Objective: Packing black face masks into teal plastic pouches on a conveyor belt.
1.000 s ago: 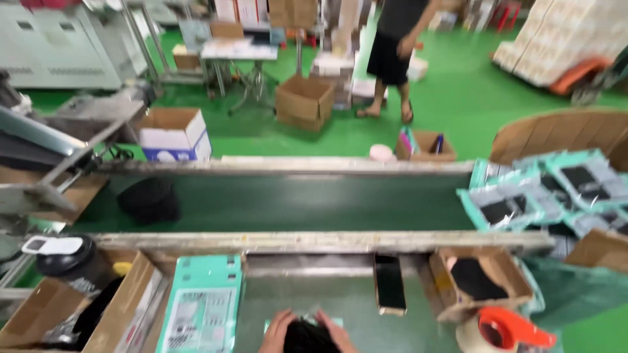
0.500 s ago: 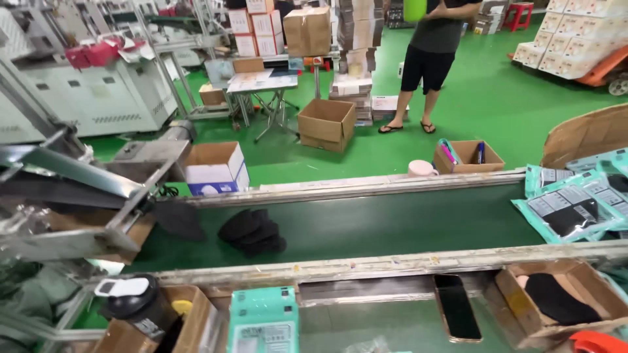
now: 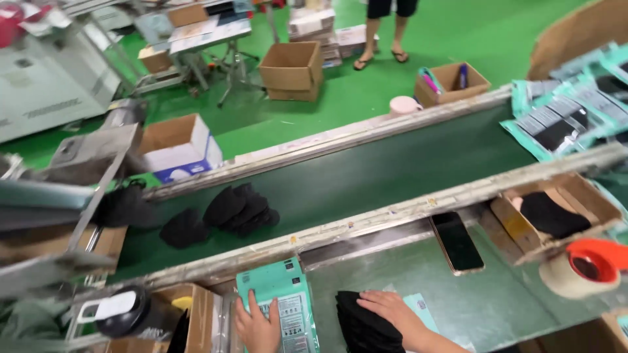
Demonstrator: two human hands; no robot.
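Nearest the viewer, the left hand (image 3: 257, 325) lies flat, fingers spread, on a teal printed pouch (image 3: 281, 307) standing at the bench edge, pinning it in place rather than gripping it. Just to its right, the right hand (image 3: 390, 312) rests open, palm down, on a stack of black masks (image 3: 361, 325), apparently steadying the pile; neither hand is closed around anything. The pouch and the stack sit side by side on the grey-green work surface (image 3: 497, 307), both within easy reach.

Further right on the same surface lie a dark phone (image 3: 456, 242), face up and clear of the hands, and a roll of tape with an orange core (image 3: 581, 267). A cardboard tray (image 3: 556, 212) beside it holds more black material. At lower left, an open carton (image 3: 196, 307) stands just beside the pouch, next to a black lidded cup (image 3: 124, 314).

Beyond the metal rail runs a dark green conveyor belt (image 3: 366, 176) bearing loose black masks (image 3: 239, 209) near its left end. Teal pouches (image 3: 556, 124) are heaped at far right. On the green floor (image 3: 366, 91) stand open cardboard boxes (image 3: 291, 68), and a person's legs (image 3: 383, 33) appear at top.
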